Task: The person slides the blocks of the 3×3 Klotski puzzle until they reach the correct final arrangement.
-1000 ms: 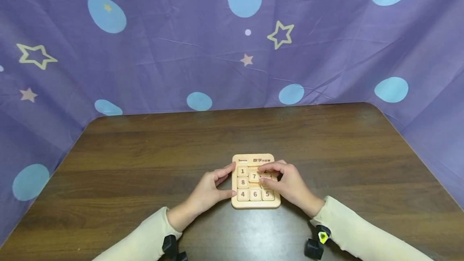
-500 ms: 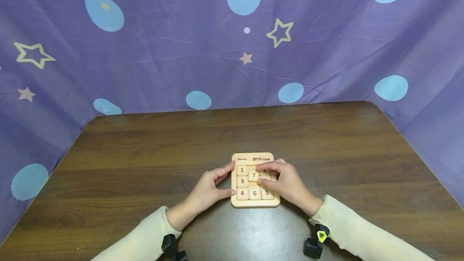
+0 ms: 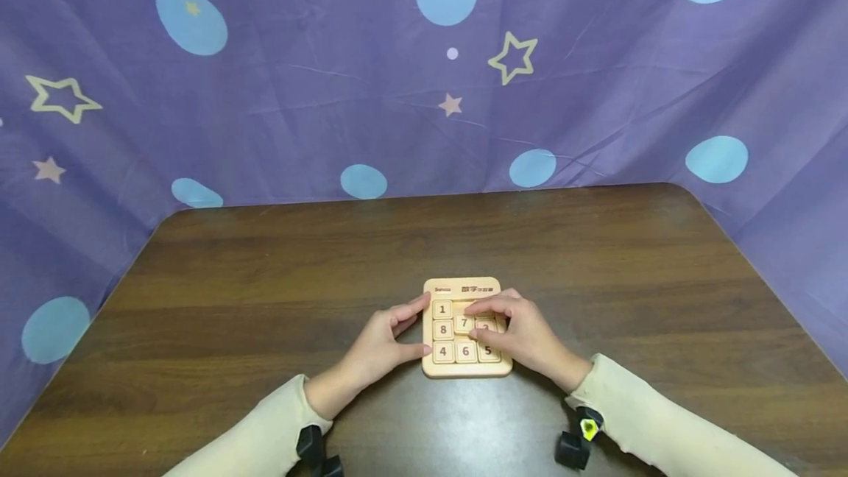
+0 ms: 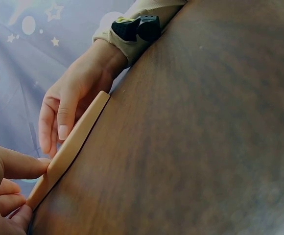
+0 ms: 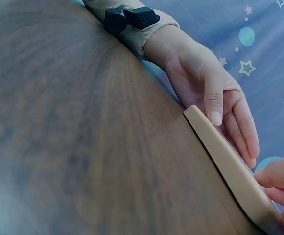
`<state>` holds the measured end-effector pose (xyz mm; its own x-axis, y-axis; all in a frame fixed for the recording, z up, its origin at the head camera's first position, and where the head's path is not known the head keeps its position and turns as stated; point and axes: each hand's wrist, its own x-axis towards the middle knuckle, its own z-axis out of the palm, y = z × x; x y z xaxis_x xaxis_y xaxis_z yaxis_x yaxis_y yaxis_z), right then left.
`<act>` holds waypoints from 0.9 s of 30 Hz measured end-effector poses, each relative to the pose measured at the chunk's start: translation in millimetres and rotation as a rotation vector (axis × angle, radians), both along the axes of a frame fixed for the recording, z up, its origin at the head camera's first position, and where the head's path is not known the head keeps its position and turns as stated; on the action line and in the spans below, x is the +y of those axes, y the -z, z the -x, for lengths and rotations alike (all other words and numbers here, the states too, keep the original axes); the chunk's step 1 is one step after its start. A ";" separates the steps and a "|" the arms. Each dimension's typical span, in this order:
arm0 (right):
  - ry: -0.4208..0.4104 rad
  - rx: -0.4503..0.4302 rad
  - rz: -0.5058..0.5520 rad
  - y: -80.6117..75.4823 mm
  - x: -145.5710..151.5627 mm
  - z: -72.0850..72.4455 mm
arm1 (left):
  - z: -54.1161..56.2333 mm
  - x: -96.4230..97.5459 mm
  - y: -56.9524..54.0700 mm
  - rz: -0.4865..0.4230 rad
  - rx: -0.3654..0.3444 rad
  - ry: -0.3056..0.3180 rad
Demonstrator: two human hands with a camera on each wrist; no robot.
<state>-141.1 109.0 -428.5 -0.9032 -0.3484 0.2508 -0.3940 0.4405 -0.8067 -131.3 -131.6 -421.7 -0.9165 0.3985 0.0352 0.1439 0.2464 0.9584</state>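
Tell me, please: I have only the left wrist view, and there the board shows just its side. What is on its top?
Observer: In the head view, the top of the board carries square tiles with numbers.
Operator: Thank you. Which tile is by the fingers of the right hand?
Observer: The 7 tile is right beside the tips of the index finger and thumb.
Operator: And which numbers are in the left column, please?
Observer: From far to near: 1, 8, 4.

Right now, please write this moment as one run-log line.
board: flat on table; left hand: touches board's left edge; right hand: at 7 tile, middle column
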 end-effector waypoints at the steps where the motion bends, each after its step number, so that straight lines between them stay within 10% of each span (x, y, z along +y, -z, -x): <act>1: -0.003 -0.009 -0.001 -0.3 0.0 0.0 | 0.1 0.1 -0.2 -0.001 -0.001 -0.001; 27: -0.044 -0.095 0.085 0.1 10.6 6.8 | 0.3 -0.1 0.1 -0.016 -0.014 -0.004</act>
<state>-147.9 119.6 -428.6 -0.9086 -0.3691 0.1955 -0.3316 0.3526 -0.8751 -131.5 -131.6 -421.8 -0.9184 0.3946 0.0290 0.1300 0.2317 0.9641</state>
